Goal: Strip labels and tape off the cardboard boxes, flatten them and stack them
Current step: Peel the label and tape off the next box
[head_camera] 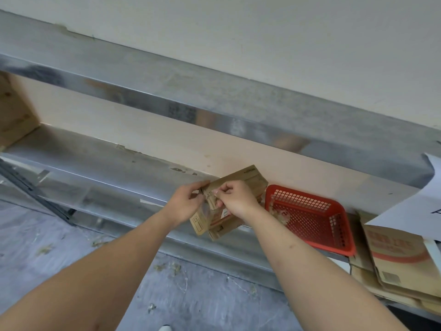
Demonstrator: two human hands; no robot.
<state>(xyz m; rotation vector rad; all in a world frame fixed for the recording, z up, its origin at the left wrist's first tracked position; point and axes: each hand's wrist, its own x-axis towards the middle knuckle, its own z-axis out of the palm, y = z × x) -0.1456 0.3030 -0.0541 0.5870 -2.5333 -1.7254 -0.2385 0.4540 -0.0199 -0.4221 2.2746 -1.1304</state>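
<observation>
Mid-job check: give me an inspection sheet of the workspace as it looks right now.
Surface: grey floor with scattered scraps; metal shelf along the wall.
Job's things: small cardboard box held up in both hands; flattened cardboard stack at right.
Clutter: red plastic basket on the shelf edge, scraps inside; white paper sheet hanging at right.
Grips: left hand holds the box; right hand pinches at its top, apparently on tape or a label.
Cables: nothing seen.
Surroundings: pale wall above.
</observation>
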